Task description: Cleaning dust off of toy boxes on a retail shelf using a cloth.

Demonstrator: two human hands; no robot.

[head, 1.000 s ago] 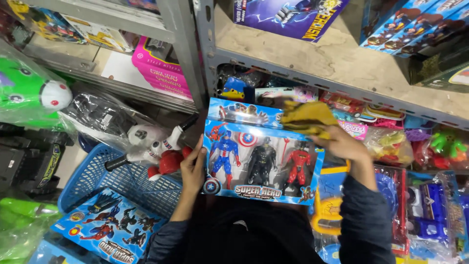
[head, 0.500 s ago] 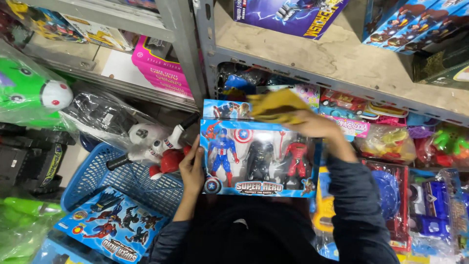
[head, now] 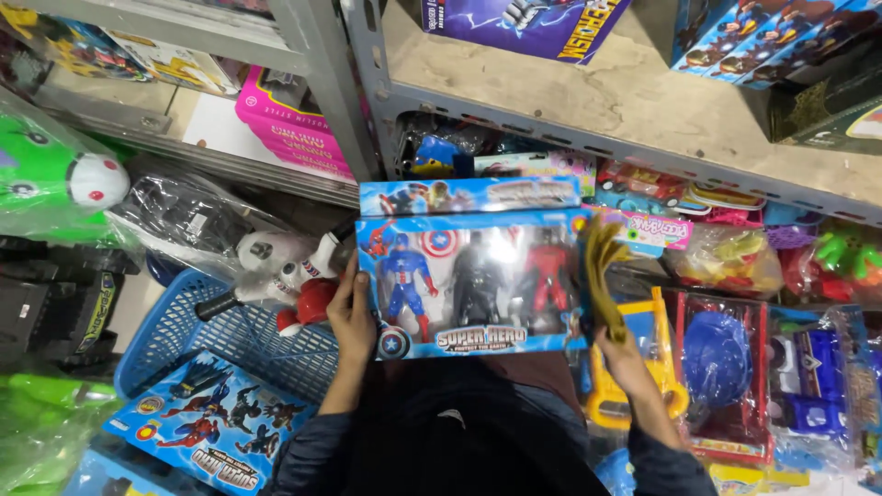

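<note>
My left hand (head: 349, 317) grips the left edge of a blue window box of three action figures (head: 470, 268), held upright in front of me. My right hand (head: 623, 360) is at the box's lower right corner and is closed on a yellow cloth (head: 602, 266), which hangs against the box's right side. Behind the box runs a grey metal shelf (head: 588, 138).
A blue plastic basket (head: 197, 335) at the lower left holds a flat blue figure box (head: 207, 427) and a white and red plush toy (head: 294, 271). Packed toys crowd the right side. Pink boxes (head: 285, 124) lie on the left shelf, a green toy (head: 55, 179) at far left.
My right hand with the yellow cloth has swept from the top of the box down its right side. The box has stayed in my left hand.
</note>
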